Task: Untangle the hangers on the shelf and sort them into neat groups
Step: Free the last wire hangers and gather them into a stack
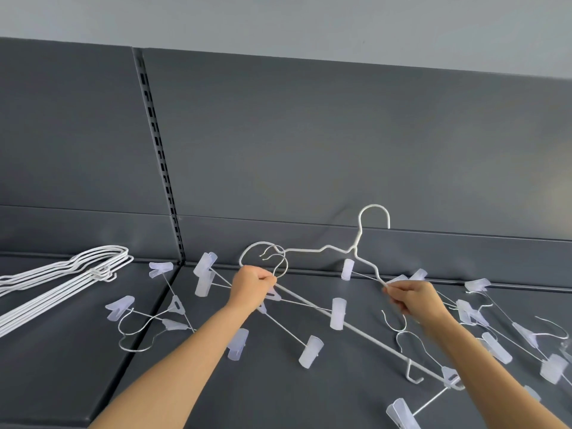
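White wire hanger (353, 250) is pinched at its right shoulder by the right hand (414, 298), the left hand (250, 286) gripping metal hooks (285, 264) at its left end.

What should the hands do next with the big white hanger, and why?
Probably the right hand should draw the white wire hanger up and away from the left hand. The left hand grips metal clip-hanger hooks that loop across its left end, so pulling apart may unhook it for the white hanger stack on the left.
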The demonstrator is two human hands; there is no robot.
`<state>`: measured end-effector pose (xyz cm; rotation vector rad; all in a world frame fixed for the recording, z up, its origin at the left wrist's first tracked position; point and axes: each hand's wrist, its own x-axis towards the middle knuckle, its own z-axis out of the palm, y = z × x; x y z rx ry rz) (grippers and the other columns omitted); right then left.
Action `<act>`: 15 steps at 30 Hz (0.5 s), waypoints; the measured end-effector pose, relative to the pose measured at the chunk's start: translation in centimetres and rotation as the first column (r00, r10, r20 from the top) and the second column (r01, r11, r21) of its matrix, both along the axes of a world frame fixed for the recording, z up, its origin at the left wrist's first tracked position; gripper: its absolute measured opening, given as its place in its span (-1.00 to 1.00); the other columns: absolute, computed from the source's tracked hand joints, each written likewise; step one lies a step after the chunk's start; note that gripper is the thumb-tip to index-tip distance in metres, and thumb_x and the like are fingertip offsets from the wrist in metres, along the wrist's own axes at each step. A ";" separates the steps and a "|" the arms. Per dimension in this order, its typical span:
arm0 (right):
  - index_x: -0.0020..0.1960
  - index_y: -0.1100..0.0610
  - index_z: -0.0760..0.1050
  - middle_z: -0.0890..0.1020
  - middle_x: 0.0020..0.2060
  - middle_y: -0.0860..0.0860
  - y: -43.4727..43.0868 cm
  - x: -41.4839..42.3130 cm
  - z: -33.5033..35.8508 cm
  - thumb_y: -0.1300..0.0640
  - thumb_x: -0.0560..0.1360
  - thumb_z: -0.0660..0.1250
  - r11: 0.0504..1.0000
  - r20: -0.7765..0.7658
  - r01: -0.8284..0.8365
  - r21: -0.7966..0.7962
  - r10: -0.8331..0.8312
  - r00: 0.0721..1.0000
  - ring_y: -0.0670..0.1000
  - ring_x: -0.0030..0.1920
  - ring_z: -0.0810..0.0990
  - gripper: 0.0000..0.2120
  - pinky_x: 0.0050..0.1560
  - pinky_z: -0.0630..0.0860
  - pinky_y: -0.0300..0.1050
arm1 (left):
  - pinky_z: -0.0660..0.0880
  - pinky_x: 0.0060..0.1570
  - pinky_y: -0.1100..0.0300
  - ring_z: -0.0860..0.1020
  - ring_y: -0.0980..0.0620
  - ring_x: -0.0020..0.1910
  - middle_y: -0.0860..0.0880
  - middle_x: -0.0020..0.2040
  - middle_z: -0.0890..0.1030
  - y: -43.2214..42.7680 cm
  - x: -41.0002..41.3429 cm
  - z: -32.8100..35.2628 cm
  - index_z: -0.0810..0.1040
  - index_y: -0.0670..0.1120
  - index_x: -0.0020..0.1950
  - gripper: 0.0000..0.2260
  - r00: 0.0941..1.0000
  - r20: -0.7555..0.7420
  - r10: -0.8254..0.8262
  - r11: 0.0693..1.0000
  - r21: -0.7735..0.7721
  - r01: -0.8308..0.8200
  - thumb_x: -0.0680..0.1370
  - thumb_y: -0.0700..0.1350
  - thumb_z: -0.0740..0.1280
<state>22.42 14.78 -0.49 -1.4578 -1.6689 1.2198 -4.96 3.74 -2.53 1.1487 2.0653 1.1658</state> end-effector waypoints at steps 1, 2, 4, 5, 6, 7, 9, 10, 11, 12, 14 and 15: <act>-0.24 0.22 0.58 0.45 -0.51 0.02 0.0 0.1 0.1 0.33 0.47 0.29 1.000 -0.005 0.000 0.021 0.000 1.000 -0.06 -0.49 0.32 -0.85 -0.57 0.26 -0.44 | 0.34 -0.58 0.36 0.54 0.31 -0.50 0.09 -0.64 0.45 -0.3 -0.2 -0.1 0.46 -0.28 -0.43 -0.73 1.000 -0.022 0.007 1.000 -0.007 -0.007 0.48 -0.28 0.25; -0.26 0.21 0.58 0.46 -0.55 -0.04 0.0 0.1 0.2 0.33 0.47 0.30 0.999 -0.005 -0.001 0.047 0.001 1.000 -0.10 -0.53 0.35 -0.84 -0.57 0.26 -0.47 | 0.30 -0.58 0.38 0.52 0.32 -0.52 0.07 -0.63 0.42 -0.6 -0.2 -0.1 0.45 -0.28 -0.43 -0.73 0.999 -0.046 0.014 1.000 -0.013 -0.015 0.49 -0.27 0.25; -0.24 0.22 0.59 0.45 -0.62 -0.12 -0.2 0.0 0.5 0.32 0.46 0.31 0.996 -0.003 0.003 0.091 -0.003 1.000 -0.16 -0.57 0.37 -0.85 -0.53 0.28 -0.48 | 0.29 -0.53 0.33 0.49 0.29 -0.56 0.05 -0.62 0.39 -0.9 -0.4 -0.4 0.43 -0.26 -0.43 -0.73 0.996 -0.086 0.030 0.999 -0.035 -0.033 0.48 -0.26 0.24; -0.24 0.20 0.60 0.46 -0.60 -0.11 -0.3 -0.1 0.7 0.31 0.46 0.32 0.994 0.003 0.003 0.113 -0.004 1.000 -0.15 -0.53 0.37 -0.86 -0.49 0.29 -0.46 | 0.29 -0.53 0.33 0.49 0.25 -0.57 0.05 -0.63 0.41 -0.9 -0.5 -0.7 0.40 -0.22 -0.44 -0.72 0.994 -0.100 0.042 0.998 -0.048 -0.047 0.48 -0.26 0.24; -0.26 0.17 0.60 0.48 -0.57 -0.10 -0.4 -0.1 0.8 0.29 0.46 0.32 0.991 0.014 -0.001 0.132 -0.001 1.000 -0.11 -0.48 0.37 -0.85 -0.43 0.32 -0.41 | 0.31 -0.52 0.33 0.50 0.21 -0.57 0.08 -0.64 0.45 -1.0 -0.6 -0.9 0.38 -0.17 -0.46 -0.71 0.991 -0.120 0.056 0.996 -0.064 -0.064 0.48 -0.24 0.23; -0.28 0.14 0.60 0.49 -0.54 -0.08 -0.5 0.0 1.0 0.28 0.46 0.32 0.989 0.022 -0.008 0.146 0.005 1.000 -0.08 -0.44 0.38 -0.83 -0.37 0.33 -0.35 | 0.33 -0.51 0.33 0.52 0.14 -0.55 0.10 -0.62 0.48 -1.2 -0.6 -1.1 0.37 -0.14 -0.47 -0.70 0.988 -0.138 0.066 0.993 -0.091 -0.079 0.49 -0.23 0.22; -0.28 0.15 0.58 0.51 -0.45 -0.01 -0.7 0.1 1.4 0.29 0.46 0.31 0.986 0.019 -0.024 0.162 0.021 1.000 -0.05 -0.39 0.38 -0.82 -0.30 0.32 -0.27 | 0.34 -0.42 0.24 0.53 0.00 -0.48 0.10 -0.55 0.52 -1.4 -0.5 -1.4 0.32 -0.10 -0.46 -0.69 0.980 -0.188 0.059 0.986 -0.140 -0.086 0.50 -0.19 0.18; -0.27 0.17 0.58 0.51 -0.43 0.02 -0.9 0.2 1.7 0.30 0.47 0.30 0.984 0.022 -0.034 0.173 0.030 0.999 -0.04 -0.38 0.38 -0.83 -0.28 0.33 -0.25 | 0.32 -0.38 0.23 0.51 -0.06 -0.47 0.08 -0.52 0.52 -1.6 -0.3 -1.4 0.27 -0.08 -0.45 -0.68 0.975 -0.220 0.041 0.980 -0.182 -0.082 0.52 -0.18 0.15; -0.26 0.18 0.59 0.51 -0.42 0.03 -1.0 0.4 1.9 0.30 0.47 0.30 0.981 0.033 -0.041 0.189 0.035 0.999 -0.03 -0.37 0.38 -0.83 -0.26 0.33 -0.23 | 0.30 -0.36 0.21 0.49 -0.09 -0.45 0.06 -0.48 0.53 -1.7 -0.2 -1.5 0.23 -0.07 -0.44 -0.68 0.971 -0.240 0.026 0.970 -0.229 -0.083 0.54 -0.16 0.13; -0.25 0.19 0.60 0.51 -0.41 0.04 -1.1 0.6 2.2 0.30 0.47 0.29 0.977 0.049 -0.048 0.210 0.039 0.998 0.00 -0.37 0.38 -0.83 -0.26 0.34 -0.21 | 0.30 -0.32 0.18 0.51 -0.13 -0.40 0.03 -0.43 0.54 -1.7 -0.2 -1.5 0.20 -0.06 -0.43 -0.68 0.966 -0.258 0.013 0.963 -0.258 -0.082 0.54 -0.15 0.12; -0.22 0.21 0.61 0.51 -0.43 0.05 -1.1 1.1 2.6 0.29 0.48 0.29 0.968 0.064 -0.052 0.243 0.038 0.997 0.02 -0.36 0.38 -0.84 -0.31 0.35 -0.26 | 0.33 -0.21 0.10 0.58 -0.21 -0.18 -0.03 -0.35 0.53 -1.5 -0.1 -1.3 0.28 -0.07 -0.40 -0.71 0.943 -0.332 0.012 0.968 -0.231 -0.094 0.54 -0.14 0.13; -0.21 0.22 0.61 0.51 -0.44 0.04 -1.1 1.3 2.9 0.29 0.48 0.29 0.965 0.061 -0.046 0.257 0.031 0.998 0.03 -0.36 0.39 -0.85 -0.35 0.35 -0.32 | 0.37 -0.13 0.07 0.57 -0.22 -0.03 -0.09 -0.24 0.55 -1.5 0.2 -0.8 0.43 -0.09 -0.30 -0.78 0.918 -0.395 0.036 0.979 -0.171 -0.112 0.55 -0.14 0.15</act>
